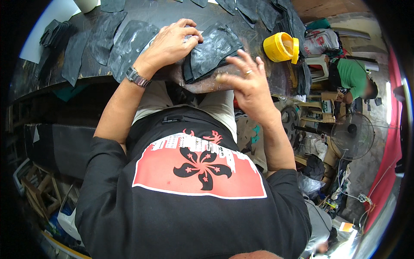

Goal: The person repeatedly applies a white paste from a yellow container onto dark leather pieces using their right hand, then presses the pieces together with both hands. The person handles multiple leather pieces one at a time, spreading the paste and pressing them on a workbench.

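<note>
A stack of black, shiny rubber-like pieces (215, 47) lies on the dark worktable (172, 13) in front of me. My left hand (170, 43), with a metal watch on its wrist, rests on the stack's left edge, fingers curled over it and gripping it. Just right of the stack, my right hand (246, 80) hovers with fingers spread; a ring is on one finger and it holds nothing. Its fingertips are close to the stack's lower right corner.
More black cut pieces (129, 47) lie spread over the table's left and far side. A yellow tub (280, 46) lies on its side to the right. Beyond the table's right edge, a person in a green shirt (353, 77) sits near a floor fan (351, 136).
</note>
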